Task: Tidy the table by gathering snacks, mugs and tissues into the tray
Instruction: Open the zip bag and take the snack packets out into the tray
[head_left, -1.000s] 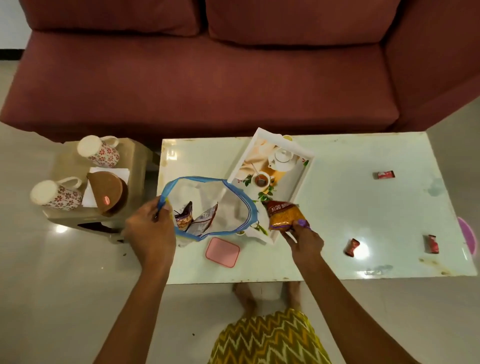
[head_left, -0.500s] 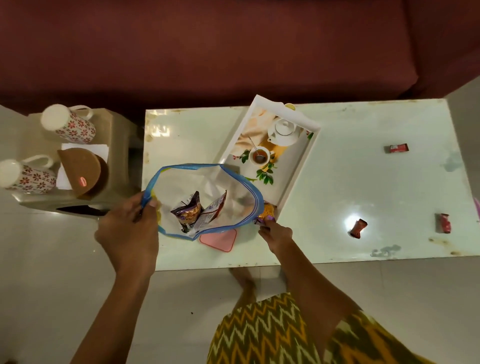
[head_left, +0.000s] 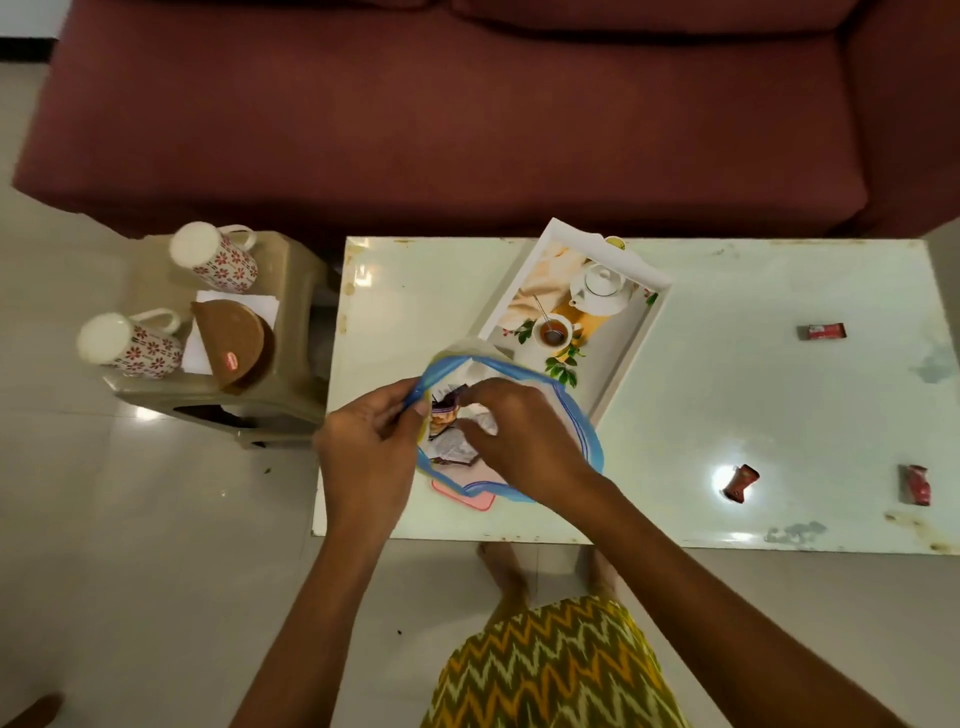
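Head view: tray (head_left: 655, 317) sits tilted at the back-middle of the counter (head_left: 753, 415), its printed floor bare apart from the zip bag (head_left: 582, 415) whose far end overlaps its near corner. So nothing is properly loaded into the tray yet, by my read.

Bag is clear with a blue rim, mouth open toward the person. Snack packets (head_left: 448, 423) are already inside it, at least two, exact count unclear. Left hand (head_left: 371, 457) pinches the bag rim at its left edge, fingers closed on the plastic. Right hand (head_left: 524, 441) is down in the bag mouth, fingers curled over the packets; I can't tell whether it grips one or has let go. A pink lid-like thing (head_left: 475, 500) peeks out from under the bag's near edge.

Left to do, as I judge it:
- three red wrapped snacks loose on the counter: one at the far right (head_left: 826, 331), two near the front edge (head_left: 742, 482) (head_left: 915, 484), all well apart from the tray
- two floral mugs (head_left: 215, 257) (head_left: 130, 344) on the side stool (head_left: 291, 384) left of the counter, lying tipped
- white tissues (head_left: 260, 306) on that stool, partly under a brown round lid (head_left: 232, 340)

Snack bagging is partway; mugs and tissues look untouched. Roughly early-to-mid task.
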